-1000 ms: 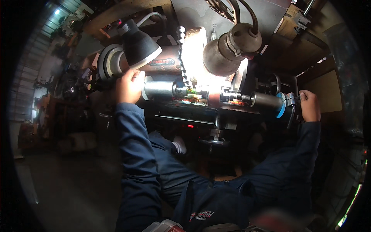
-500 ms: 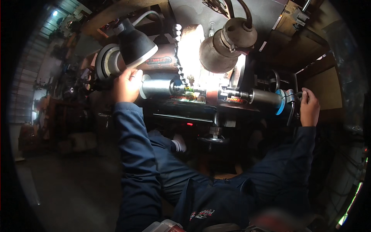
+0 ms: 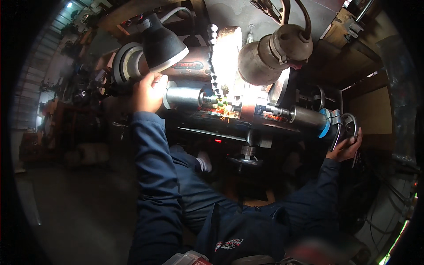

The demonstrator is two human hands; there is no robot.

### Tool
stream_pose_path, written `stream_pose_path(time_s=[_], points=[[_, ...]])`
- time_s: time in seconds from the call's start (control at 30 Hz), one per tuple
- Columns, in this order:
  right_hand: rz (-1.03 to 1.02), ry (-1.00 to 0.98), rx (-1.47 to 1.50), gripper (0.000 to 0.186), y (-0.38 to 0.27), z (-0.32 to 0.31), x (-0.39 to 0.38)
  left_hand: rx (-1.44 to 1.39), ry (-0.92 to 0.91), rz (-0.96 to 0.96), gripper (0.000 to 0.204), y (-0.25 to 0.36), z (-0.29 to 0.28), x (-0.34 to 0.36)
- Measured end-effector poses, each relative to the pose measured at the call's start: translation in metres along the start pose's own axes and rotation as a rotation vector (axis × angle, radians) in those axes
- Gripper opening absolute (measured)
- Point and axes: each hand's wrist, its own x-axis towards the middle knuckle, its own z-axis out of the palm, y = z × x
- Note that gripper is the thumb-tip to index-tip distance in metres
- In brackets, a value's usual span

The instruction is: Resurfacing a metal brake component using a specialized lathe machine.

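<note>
A lathe-like machine with a metal spindle line lies across in front of me. At its left end my left hand (image 3: 149, 93) is closed beside a silver cylinder (image 3: 183, 96); what the fingers grip is hidden. My right hand (image 3: 346, 148) is curled round the lower rim of a small metal handwheel (image 3: 355, 122) at the right end. Next to the wheel is a grey cylinder (image 3: 305, 119) with a blue ring (image 3: 325, 123). Between the cylinders, a segmented dark hose (image 3: 213, 62) points down at a brightly lit, small yellow-green piece (image 3: 219, 101).
Two lamps hang over the machine, a black one (image 3: 163, 44) at left and a worn grey-brown one (image 3: 274, 55) at right. Below the machine's middle sits a horizontal handwheel (image 3: 245, 160). My legs (image 3: 198, 181) are under its front edge.
My right hand has moved down and toward me, from the wheel's outer side to its lower rim. My left hand stays at the left end. The view has shifted slightly.
</note>
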Motion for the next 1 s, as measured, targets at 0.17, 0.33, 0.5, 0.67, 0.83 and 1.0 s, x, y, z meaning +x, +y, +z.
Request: stream_pose_path(time_s=[0.17, 0.33, 0.5, 0.67, 0.83, 1.0], points=[[-0.112, 0.085, 0.017, 0.046, 0.013, 0.006, -0.024, -0.049, 0.007, 0.038, 0.02, 0.003, 0.001, 0.0], [-0.06, 0.048, 0.001, 0.043, 0.037, 0.008, -0.052, -0.054, -0.001, 0.041, 0.02, 0.002, -0.002, -0.001], [-0.083, 0.031, 0.004, 0.047, 0.044, 0.013, -0.067, -0.07, 0.009, 0.075, 0.018, 0.005, 0.0, 0.0], [-0.103, 0.008, 0.019, 0.053, 0.046, 0.017, -0.076, -0.069, 0.008, 0.069, 0.021, 0.003, -0.001, 0.0], [-0.089, -0.052, -0.096, 0.05, 0.017, -0.008, -0.03, -0.073, 0.018, 0.057, 0.021, 0.006, -0.001, 0.0], [-0.03, -0.279, -0.101, 0.034, -0.044, -0.015, 0.033, -0.058, 0.037, 0.075, 0.021, 0.006, -0.001, -0.001]])
